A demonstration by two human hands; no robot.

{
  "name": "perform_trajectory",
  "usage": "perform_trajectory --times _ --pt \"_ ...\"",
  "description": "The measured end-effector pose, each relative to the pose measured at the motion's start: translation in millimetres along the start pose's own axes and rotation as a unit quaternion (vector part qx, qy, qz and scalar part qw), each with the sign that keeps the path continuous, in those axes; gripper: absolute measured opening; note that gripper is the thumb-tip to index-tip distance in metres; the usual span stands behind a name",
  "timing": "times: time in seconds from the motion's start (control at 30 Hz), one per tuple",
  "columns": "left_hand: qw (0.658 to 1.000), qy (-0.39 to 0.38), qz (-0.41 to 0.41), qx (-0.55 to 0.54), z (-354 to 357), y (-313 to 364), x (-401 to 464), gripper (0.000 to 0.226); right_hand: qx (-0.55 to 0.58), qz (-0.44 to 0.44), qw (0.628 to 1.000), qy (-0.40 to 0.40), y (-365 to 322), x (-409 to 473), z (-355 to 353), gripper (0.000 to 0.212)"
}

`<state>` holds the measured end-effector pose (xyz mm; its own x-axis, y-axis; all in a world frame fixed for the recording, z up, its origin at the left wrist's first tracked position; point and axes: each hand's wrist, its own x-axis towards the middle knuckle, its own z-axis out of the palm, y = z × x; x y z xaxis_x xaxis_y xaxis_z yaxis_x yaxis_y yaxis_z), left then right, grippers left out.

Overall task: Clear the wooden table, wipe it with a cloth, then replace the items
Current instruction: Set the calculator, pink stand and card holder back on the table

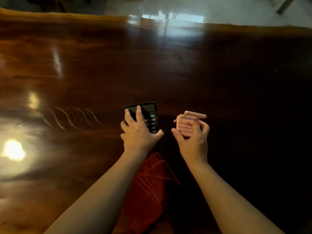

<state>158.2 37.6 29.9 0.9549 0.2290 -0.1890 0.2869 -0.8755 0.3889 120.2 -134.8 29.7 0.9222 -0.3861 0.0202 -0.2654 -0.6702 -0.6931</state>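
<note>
Wooden table (185, 73): a dark, glossy slab that fills nearly the whole view; bright light patches reflect off its left side and far edge, and the right side is in deep shadow.
Calculator (148, 114): black, with a grey display at its far end and rows of dark keys, one of them teal; it sits at the middle of the table, just ahead of the person, with its near left part under the left hand.
Left hand (139, 132): spread over the calculator, fingers (139, 111) reaching across the display, thumb hooked round the near right corner; it grips the calculator. Whether the calculator lies flat on the wood or is slightly raised cannot be told.
Pink object (186, 123): a small, ribbed, box-like plastic piece with a rod-shaped bar along its far top edge; what it is cannot be told. It is just right of the calculator and apart from it.
Right hand (194, 141): closed around the pink object from the near side, thumb on its left edge, fingers curled over its right, holding it slightly above the table.
Red cloth (148, 191): crumpled on the table's near part, between the two bare forearms and closer to the person than both hands.
Floor (236, 10): pale and shiny, beyond the table's far edge.
</note>
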Motion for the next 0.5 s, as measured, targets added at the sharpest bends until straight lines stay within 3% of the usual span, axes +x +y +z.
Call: perform_trajectory --times 0.5 --pt "0.995 -0.049 0.079 0.037 66 74 -20 0.110 -0.032 0.019 0.999 -0.001 60 9 -19 0.058"
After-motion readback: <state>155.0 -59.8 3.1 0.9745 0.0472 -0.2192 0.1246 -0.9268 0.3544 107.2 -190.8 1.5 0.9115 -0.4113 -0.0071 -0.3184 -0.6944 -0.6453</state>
